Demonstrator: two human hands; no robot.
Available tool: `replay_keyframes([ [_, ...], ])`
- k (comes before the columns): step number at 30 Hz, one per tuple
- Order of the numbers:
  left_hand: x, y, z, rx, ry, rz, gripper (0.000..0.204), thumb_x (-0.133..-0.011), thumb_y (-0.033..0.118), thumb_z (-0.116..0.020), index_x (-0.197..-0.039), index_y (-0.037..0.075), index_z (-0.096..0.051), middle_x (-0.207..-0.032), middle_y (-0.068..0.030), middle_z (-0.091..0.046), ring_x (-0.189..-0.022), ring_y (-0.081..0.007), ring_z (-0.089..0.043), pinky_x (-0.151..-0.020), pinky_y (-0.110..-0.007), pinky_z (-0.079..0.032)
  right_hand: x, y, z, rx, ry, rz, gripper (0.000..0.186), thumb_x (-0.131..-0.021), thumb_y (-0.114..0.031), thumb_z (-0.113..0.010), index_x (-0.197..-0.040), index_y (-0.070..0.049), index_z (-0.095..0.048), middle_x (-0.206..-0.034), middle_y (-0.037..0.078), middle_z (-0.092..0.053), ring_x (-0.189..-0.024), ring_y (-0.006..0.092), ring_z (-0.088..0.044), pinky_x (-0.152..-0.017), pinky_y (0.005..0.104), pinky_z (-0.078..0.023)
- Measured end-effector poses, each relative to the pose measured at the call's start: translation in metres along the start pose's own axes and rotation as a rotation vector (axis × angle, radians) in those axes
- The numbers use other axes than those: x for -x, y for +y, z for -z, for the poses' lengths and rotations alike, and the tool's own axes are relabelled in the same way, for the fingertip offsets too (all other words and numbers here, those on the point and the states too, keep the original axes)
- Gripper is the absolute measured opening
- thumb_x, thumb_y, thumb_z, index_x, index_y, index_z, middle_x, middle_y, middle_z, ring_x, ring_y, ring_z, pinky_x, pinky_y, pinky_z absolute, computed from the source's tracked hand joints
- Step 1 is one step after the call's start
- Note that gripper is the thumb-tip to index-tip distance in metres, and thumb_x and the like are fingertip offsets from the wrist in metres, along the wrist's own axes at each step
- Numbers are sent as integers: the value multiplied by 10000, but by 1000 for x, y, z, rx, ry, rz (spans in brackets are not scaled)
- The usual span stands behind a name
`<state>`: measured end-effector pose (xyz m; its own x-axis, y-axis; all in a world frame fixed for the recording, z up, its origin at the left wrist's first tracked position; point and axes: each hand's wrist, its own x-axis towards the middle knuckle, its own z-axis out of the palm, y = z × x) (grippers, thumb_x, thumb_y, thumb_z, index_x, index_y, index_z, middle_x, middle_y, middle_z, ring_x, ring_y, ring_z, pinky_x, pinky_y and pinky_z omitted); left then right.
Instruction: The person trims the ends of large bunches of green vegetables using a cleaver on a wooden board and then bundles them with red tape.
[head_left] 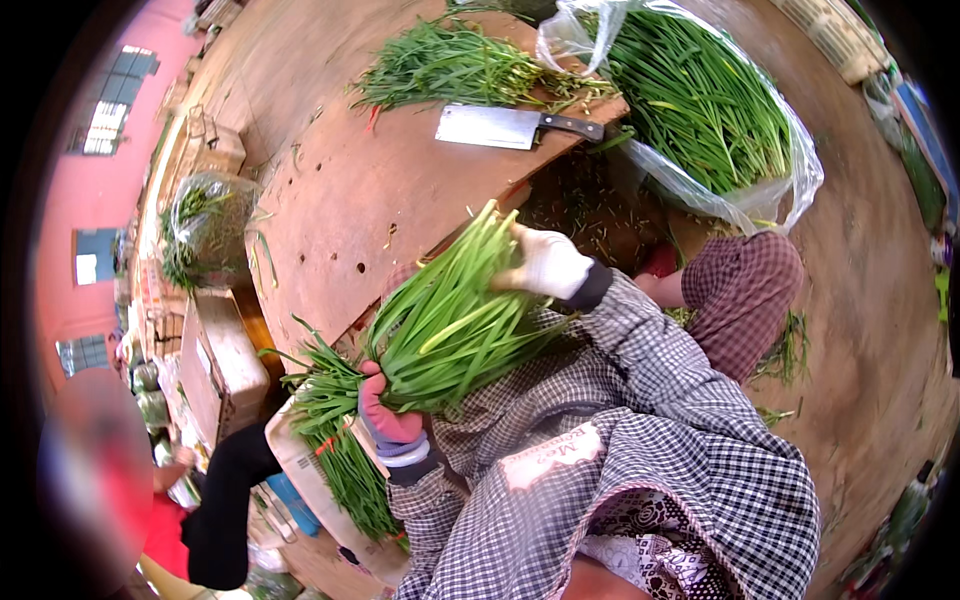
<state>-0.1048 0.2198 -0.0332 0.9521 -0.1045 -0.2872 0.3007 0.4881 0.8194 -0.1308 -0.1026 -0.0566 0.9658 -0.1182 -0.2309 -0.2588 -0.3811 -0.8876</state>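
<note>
My left hand (392,418), in a pink and purple glove, is closed round the lower part of a thick bunch of garlic chives (445,325) held over my lap. My right hand (550,265), in a white glove, is at the upper end of the same bunch, fingers curled against the stalks and slightly blurred. Below my left hand, more chives (350,480), with a red tie near their top, lie on a pale box or crate edge. A cleaver (490,127) with a dark handle rests on the brown table (330,215) ahead.
A loose pile of chives (440,70) lies on the table's far side. A clear plastic bag (805,170) full of chives stands at the far right. Boxes (225,365) and another bagged bundle (210,225) are at the left. Another person's dark sleeve (225,510) shows at lower left.
</note>
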Motion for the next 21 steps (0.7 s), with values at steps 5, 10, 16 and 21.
replay_keyframes([
  [5, -30, 5, -3, -56, 47, 54, 248, -792, 74, -512, -1030, 76, -583, -1046, -95, -618, -983, -252, -603, -895, -415, -499, 8, 49, -34, 42, -31, -68, 363, -809, -271, -589, -1008, 27, -644, -836, 227, -649, -779, 339, -645, -705, 407, -511],
  [10, -25, 4, 8, -12, -13, 61, 264, -833, 92, -537, -1091, 79, -585, -1070, -137, -639, -963, -282, -630, -855, -430, -533, 27, 92, -21, 44, 184, 17, 288, -796, -196, -551, -996, -25, -666, -846, 215, -657, -805, 354, -648, -741, 407, -519],
  [16, -28, 34, 39, 2, -52, -44, 279, -858, 129, -511, -1119, 87, -600, -1115, -140, -637, -974, -286, -637, -852, -455, -540, 53, 173, 62, 528, 114, -403, 309, -786, -241, -615, -972, 6, -641, -897, 215, -662, -829, 339, -647, -717, 386, -518],
  [21, -36, 19, 32, -1, 12, -11, 250, -815, 112, -531, -1047, 79, -619, -1043, -143, -654, -941, -291, -642, -838, -438, -541, 26, 78, 13, 115, 201, 50, 841, -697, -457, -726, -1326, 19, -435, -1116, 229, -625, -1015, 295, -628, -879, 350, -490],
])
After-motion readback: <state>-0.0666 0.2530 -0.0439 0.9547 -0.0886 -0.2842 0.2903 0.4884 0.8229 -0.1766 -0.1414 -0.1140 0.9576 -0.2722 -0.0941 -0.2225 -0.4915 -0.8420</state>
